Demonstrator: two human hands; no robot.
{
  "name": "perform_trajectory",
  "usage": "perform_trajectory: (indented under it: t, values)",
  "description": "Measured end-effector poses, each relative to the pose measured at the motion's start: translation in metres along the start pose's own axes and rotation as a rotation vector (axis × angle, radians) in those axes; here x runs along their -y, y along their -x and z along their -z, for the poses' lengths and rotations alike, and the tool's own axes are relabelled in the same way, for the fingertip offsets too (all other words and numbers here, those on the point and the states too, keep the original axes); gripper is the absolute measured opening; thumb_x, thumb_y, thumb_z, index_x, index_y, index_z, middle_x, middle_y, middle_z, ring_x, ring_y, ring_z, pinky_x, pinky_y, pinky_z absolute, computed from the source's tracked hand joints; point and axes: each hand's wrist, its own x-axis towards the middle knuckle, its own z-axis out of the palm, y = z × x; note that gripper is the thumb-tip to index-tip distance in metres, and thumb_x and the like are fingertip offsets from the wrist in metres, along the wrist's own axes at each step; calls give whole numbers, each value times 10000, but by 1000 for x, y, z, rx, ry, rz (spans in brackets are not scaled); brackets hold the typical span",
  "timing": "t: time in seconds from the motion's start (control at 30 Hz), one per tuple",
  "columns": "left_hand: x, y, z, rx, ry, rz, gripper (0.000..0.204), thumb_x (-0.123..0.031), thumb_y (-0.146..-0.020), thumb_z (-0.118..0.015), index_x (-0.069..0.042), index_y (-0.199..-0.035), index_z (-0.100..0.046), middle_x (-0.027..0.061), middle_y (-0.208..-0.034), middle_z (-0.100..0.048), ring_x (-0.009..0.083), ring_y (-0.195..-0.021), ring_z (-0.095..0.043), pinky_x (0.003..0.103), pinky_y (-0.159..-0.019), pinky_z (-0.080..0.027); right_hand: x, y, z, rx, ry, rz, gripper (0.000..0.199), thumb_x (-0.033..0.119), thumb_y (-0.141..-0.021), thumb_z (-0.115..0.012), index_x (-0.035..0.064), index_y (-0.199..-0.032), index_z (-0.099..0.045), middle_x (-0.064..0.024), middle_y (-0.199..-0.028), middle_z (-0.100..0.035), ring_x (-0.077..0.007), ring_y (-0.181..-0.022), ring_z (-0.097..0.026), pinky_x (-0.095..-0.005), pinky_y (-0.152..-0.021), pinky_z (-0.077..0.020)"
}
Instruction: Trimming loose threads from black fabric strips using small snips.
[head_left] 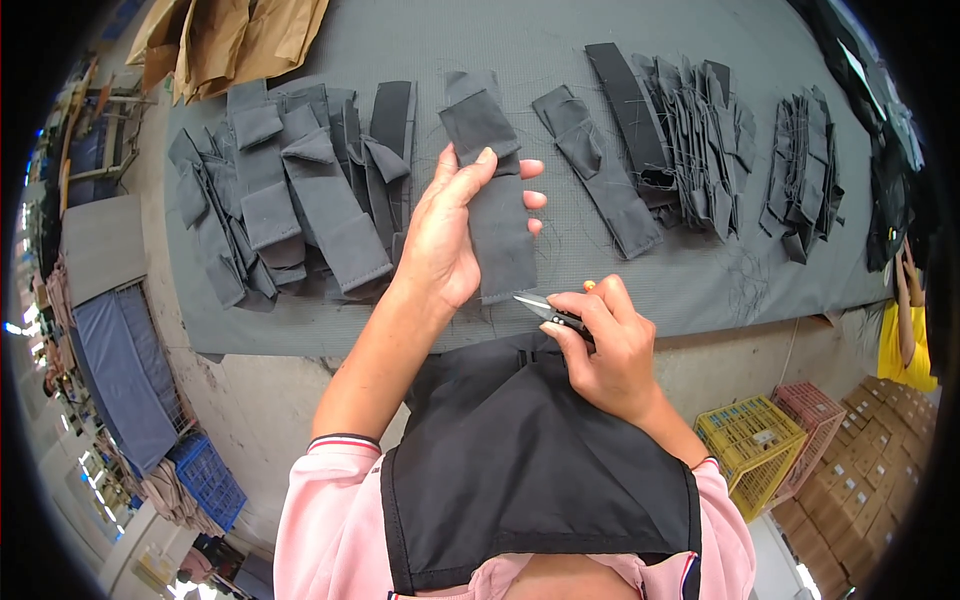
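Over the grey cloth-covered table, the left hand holds up a dark grey fabric strip, thumb in front and fingers curled behind its right edge. Just below the strip's lower end, the right hand pinches small thread snips, the blades pointing left toward the strip's bottom corner. Stacks of similar folded grey fabric pieces lie on the table to the left, more dark pieces to the right. A black apron covers the person's chest.
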Motion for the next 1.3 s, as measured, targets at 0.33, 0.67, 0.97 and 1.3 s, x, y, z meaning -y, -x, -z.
perform_trajectory:
  t: [0.33,0.67,0.97,1.3]
  values:
    - [3,-3,0,8,-3,-2,254,-209,-920,-472,-48,-1094,-381,150,-1004,-599,207,-786,-597,357,-629,-523,-1,1,1,-3,-23,22,238,59,-636,-711,46,-848,-602,-67,-681,-455,-201,-517,-496,-294,-488,-415]
    - [4,0,-5,20,-39,13,270,-195,-907,-489,-116,-1131,-362,112,-961,-581,189,-766,-595,333,-615,-510,3,-14,-5,53,67,178,277,88,-605,-710,53,-853,-592,-45,-690,-435,-189,-542,-484,-295,-496,-393]
    - [8,-6,0,20,28,110,239,-198,-913,-479,-98,-1096,-362,126,-954,-579,205,-771,-599,355,-623,-521,-8,0,6,15,118,269,299,86,-608,-712,51,-884,-601,-30,-659,-431,-154,-521,-473,-278,-466,-363]
    - [-4,2,-2,155,-47,68,307,-218,-919,-472,-91,-1170,-350,137,-1064,-566,234,-876,-598,384,-714,-520,-10,-13,19,44,-293,-95,255,23,-646,-696,28,-881,-598,-59,-720,-488,-166,-597,-489,-292,-537,-411]
